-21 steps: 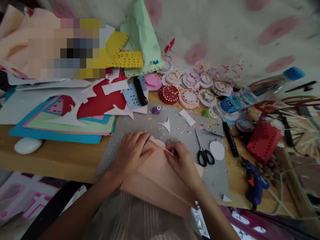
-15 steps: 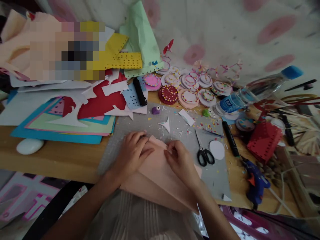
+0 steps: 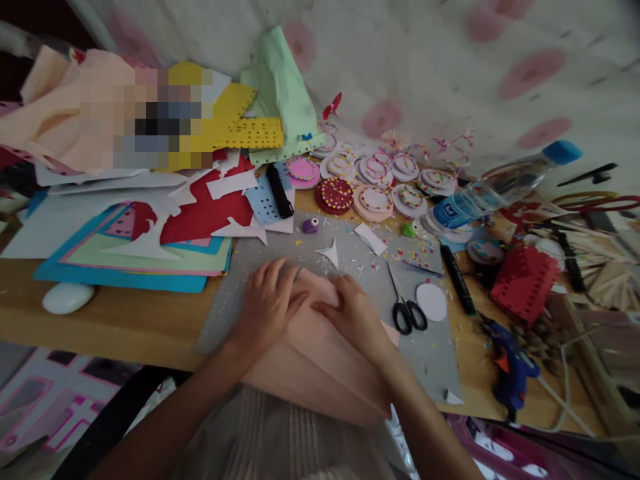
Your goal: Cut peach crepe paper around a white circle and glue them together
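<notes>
Pale wall cloth (image 3: 440,73) with pink blotches behind grey mat (image 3: 433,367). Wooden counter (image 3: 145,340) sticks out both sides of mat, pretty cluttered. Peach paper (image 3: 315,337), looks folded, lies across mat's near edge and past it. Left hand (image 3: 267,303) spread loosely on it; right hand (image 3: 357,317) at far edge, can't tell if pinching. Imo: left anchors, right smooths evenly, keep paper corner clear of black scissors (image 3: 403,315) on mat's right half.

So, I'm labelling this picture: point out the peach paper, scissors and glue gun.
Peach paper (image 3: 320,353): head view, its broad middle.
Scissors (image 3: 405,305): head view, where the black handles meet.
Glue gun (image 3: 516,364): head view, its blue body.
</notes>
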{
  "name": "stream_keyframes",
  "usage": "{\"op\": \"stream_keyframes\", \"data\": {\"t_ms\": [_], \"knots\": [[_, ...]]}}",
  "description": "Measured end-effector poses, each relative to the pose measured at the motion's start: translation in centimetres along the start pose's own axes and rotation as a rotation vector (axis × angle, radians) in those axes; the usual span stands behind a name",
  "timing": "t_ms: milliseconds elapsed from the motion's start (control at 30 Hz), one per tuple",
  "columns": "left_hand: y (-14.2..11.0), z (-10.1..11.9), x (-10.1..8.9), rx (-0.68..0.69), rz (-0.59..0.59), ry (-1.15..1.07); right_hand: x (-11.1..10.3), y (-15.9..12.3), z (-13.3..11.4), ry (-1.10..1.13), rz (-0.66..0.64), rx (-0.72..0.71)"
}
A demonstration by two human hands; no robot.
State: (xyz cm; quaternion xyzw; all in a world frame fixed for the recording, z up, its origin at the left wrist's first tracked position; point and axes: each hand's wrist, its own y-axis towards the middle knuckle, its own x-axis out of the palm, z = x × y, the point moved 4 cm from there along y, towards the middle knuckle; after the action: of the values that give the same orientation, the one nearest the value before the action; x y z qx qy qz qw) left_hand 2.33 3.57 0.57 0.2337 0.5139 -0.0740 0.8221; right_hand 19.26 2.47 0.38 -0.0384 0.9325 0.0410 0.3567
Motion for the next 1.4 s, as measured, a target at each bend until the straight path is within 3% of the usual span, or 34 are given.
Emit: {"op": "stream_keyframes", "data": {"t_ms": [267, 400, 433, 500, 567, 600, 767, 1000, 1133, 1233, 1400], "knots": [[-0.6, 0.4, -0.3, 0.012, 0.100, 0.031, -0.3, -1.0, -1.2, 0.078, 0.003, 0.075], [-0.9, 0.2, -1.5, -0.083, 0.114, -0.306, -1.4, -1.7, -1.5, 0.419, 0.040, 0.262], [-0.9, 0.2, -1.8, -0.134, 0.052, -0.461, -1.8, -1.8, -1.5, 0.527, 0.056, 0.326], [-0.9, 0.3, -2.1, -0.263, -0.201, -0.766, -2.6, -2.1, -1.8, 0.709, 0.047, 0.432], [-0.9, 0.6, -2.5, -0.383, -0.483, -0.952, -3.3, -2.4, -2.1, 0.862, 0.002, 0.518], [-0.8, 0.7, -2.8, -0.430, -0.565, -0.992, -3.5, -2.6, -2.1, 0.923, -0.019, 0.561], [0.4, 0.4, -3.6, -0.551, -0.612, -1.069, -4.3, -3.6, -1.6, 1.079, -0.053, 0.753], [0.5, 1.2, -3.8, -0.461, -0.674, -1.158, -4.6, -3.7, -0.8, 1.037, -0.031, 0.698], [0.0, 1.6, -3.6, -0.518, -0.623, -1.217, -3.9, -3.6, -0.8, 0.918, 0.043, 0.577], [-0.7, 2.2, -2.7, -0.579, -0.605, -1.253, -2.7, -4.2, -1.4, 1.006, 0.096, 0.511], [-0.6, 2.5, -2.4, -0.636, -0.592, -1.213, -1.8, -4.3, -2.2, 1.112, 0.009, 0.475]]}}
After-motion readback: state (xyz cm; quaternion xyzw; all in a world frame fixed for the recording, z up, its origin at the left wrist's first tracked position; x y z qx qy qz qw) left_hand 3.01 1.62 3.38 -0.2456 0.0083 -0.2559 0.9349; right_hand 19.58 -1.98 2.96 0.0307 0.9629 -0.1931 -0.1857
